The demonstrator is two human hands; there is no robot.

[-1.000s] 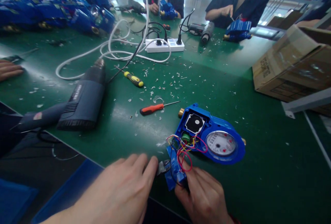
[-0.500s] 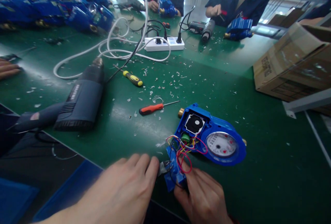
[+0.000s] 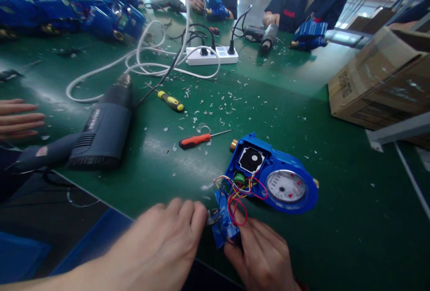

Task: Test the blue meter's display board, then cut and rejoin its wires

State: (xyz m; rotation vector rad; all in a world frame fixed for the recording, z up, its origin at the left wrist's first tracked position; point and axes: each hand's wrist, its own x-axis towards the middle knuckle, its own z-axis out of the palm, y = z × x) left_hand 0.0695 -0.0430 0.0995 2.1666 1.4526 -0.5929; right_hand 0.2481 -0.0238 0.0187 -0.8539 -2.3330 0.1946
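A blue water meter (image 3: 282,179) lies opened on the green table (image 3: 336,219), its dial facing up and coloured wires (image 3: 240,192) spilling from it. The wires run to a small blue cover piece (image 3: 223,221) at the table's near edge. My right hand (image 3: 262,255) is closed on that cover piece. My left hand (image 3: 161,246) has its fingers together, pinching a small grey part (image 3: 213,216) beside the cover. What exactly the grey part is I cannot make out.
An orange-handled screwdriver (image 3: 196,140), a yellow-handled one (image 3: 171,101) and a dark heat gun (image 3: 101,125) lie to the left. A white power strip (image 3: 211,55) with cables sits farther back. A cardboard box (image 3: 379,80) stands right. Two people work opposite; another person's hand (image 3: 18,118) rests at left.
My hands barely shifted on the cover piece. The other person's hand at the left edge slid further onto the table. A person opposite lowered a hand onto a tool.
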